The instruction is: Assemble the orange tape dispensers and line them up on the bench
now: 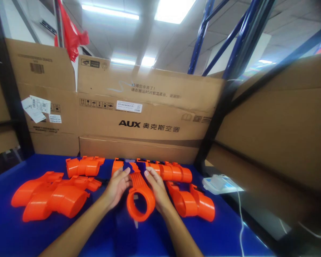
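Note:
Between my hands is an orange plastic tape dispenser (140, 187), its round ring toward me and its ribbed arm pointing away. Dark blue pieces (142, 166) sit at the arm's far end. My left hand (117, 190) pinches that end from the left, thumb on a blue piece. From the right, my right hand (157, 185) grips it with the thumb on the other side. The fingers underneath are partly hidden. Just behind stands a row of similar orange dispensers (173, 172), some with dark pieces on top.
More orange dispensers lie on the blue tabletop (101, 239): a cluster at left (55, 198), a small group behind it (84, 167), and two at right (194, 205). A white device (221, 184) with a cable sits at the right edge. Cardboard (144, 117) walls the back.

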Tool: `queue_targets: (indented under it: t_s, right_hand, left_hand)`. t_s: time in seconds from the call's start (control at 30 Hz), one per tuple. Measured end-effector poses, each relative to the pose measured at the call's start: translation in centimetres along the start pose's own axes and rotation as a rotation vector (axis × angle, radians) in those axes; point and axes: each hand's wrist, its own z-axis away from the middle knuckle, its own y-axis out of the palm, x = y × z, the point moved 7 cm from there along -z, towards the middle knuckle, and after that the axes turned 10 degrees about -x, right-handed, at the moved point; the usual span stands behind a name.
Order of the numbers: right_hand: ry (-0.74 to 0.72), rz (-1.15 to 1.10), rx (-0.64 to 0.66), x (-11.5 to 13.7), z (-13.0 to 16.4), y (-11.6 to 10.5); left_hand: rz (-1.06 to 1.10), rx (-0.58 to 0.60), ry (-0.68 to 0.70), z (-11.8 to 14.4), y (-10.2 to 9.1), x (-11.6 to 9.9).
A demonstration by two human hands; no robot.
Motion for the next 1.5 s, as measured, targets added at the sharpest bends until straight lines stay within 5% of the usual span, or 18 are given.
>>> queue_targets:
  t_s: [0.17, 0.37, 1.23, 1.5]
  right_hand:
    - [-0.266, 0.17, -0.045, 2.7, -0.6, -1.8]
    - [-0.403, 0.273, -0.017, 3.7, -0.9, -2.5]
    - [-0.38, 0.36, 0.17, 3.1, 0.9, 0.1]
    - [-0.752, 0.717, 0.038, 4.6, 1.7, -0.2]
  left_hand:
    - [-0.02, -0.025, 0.093, -0.1, -0.1, -0.4]
    - [-0.079, -0.021, 0.16, 0.0, 0.1, -0.9]
    - [-0.101, -0.039, 0.243, 0.3, -0.1, -1.8]
    - [-0.169, -0.058, 0.28, 0.2, -0.1, -2.3]
